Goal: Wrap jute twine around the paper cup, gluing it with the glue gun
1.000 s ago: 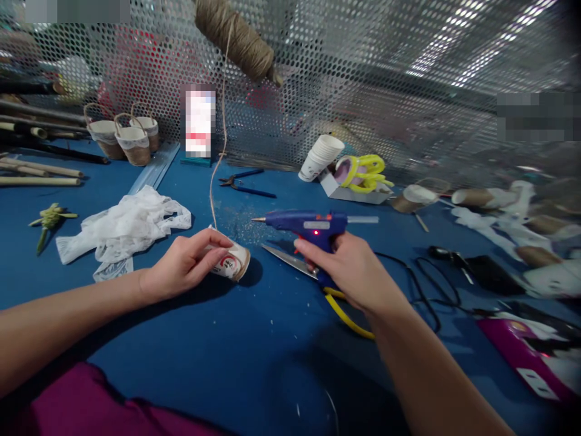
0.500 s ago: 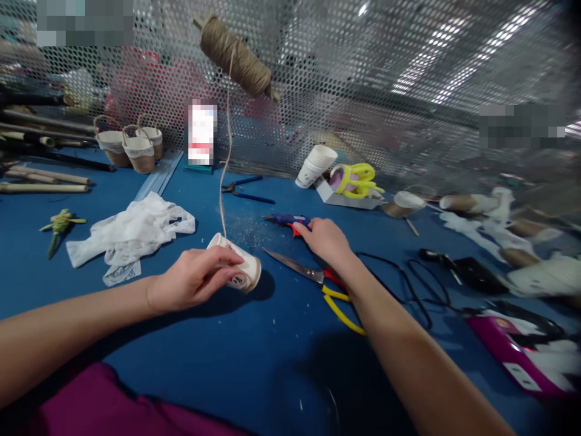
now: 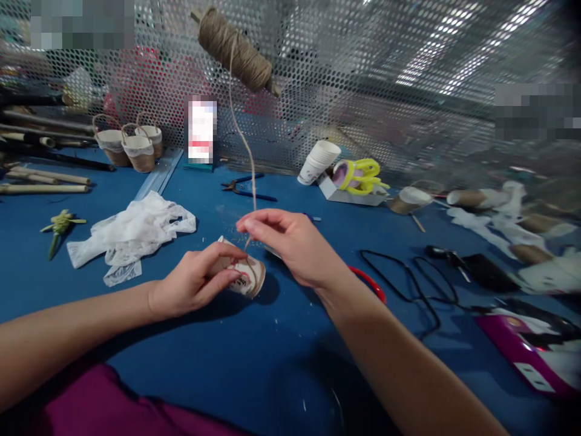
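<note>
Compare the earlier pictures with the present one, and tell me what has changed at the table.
The right hand has let go of the glue gun, set down on the table and now mostly hidden behind that hand, and moved left to take hold of the twine. The twine's hanging stretch has swung right. The left hand still holds the paper cup; the white lace stayed put.

My table (image 3: 204, 351) is blue. Around its middle I have white lace (image 3: 131, 236) past nine o'clock, baskets (image 3: 138, 158) at ten, pliers (image 3: 233, 186) at eleven, a white box (image 3: 351, 196) near one and a purple power strip (image 3: 503, 342) past three.
</note>
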`<act>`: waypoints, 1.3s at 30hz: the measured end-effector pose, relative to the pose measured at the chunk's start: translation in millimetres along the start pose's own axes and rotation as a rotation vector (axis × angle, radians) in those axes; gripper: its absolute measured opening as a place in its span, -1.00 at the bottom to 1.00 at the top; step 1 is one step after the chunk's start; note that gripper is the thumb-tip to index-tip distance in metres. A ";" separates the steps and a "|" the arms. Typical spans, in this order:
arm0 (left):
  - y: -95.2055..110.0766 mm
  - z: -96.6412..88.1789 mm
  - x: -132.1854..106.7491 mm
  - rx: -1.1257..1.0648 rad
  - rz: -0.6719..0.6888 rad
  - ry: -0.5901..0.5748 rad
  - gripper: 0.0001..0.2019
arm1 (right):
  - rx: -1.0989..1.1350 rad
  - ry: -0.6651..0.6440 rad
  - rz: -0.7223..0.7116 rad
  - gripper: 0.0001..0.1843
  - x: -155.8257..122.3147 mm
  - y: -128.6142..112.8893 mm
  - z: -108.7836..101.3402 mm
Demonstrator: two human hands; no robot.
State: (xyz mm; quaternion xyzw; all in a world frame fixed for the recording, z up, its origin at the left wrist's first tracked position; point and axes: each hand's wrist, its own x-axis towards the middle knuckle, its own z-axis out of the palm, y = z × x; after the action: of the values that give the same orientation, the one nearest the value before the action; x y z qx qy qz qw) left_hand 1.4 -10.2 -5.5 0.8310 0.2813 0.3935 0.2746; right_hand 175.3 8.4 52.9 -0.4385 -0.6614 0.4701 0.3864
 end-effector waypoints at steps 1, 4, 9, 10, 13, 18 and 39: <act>0.3 0.5 0.0 -0.043 -0.046 0.029 -0.81 | 0.026 0.047 0.010 -0.83 -2.5 -1.5 -4.6; 1.6 2.9 0.4 -0.181 -0.144 0.083 -0.77 | 0.113 0.083 0.061 -0.83 -10.9 -6.0 -15.9; 3.8 5.2 0.6 -0.286 -0.184 0.085 -0.78 | 0.131 0.068 0.101 -0.86 -18.0 -1.5 -20.7; 4.2 5.1 0.7 -0.289 -0.179 0.080 -0.78 | 0.120 0.067 0.107 -0.86 -18.4 0.7 -21.0; 5.1 4.3 0.8 -0.282 -0.166 0.055 -0.78 | 0.075 0.048 0.122 -0.85 -19.7 4.9 -23.2; 6.8 2.3 0.2 -0.258 -0.138 0.004 -0.78 | -0.044 0.070 0.098 -0.88 -23.4 3.7 -25.6; 9.4 -0.6 -2.1 -0.101 0.036 -0.014 -0.78 | -0.110 0.045 0.091 -0.90 -21.8 10.0 -18.0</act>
State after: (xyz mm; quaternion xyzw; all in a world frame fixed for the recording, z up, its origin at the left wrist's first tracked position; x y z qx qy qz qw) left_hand 2.1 -18.0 0.2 0.8238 0.2443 0.4060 0.3111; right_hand 201.0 -5.3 45.8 -0.4989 -0.6568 0.4403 0.3547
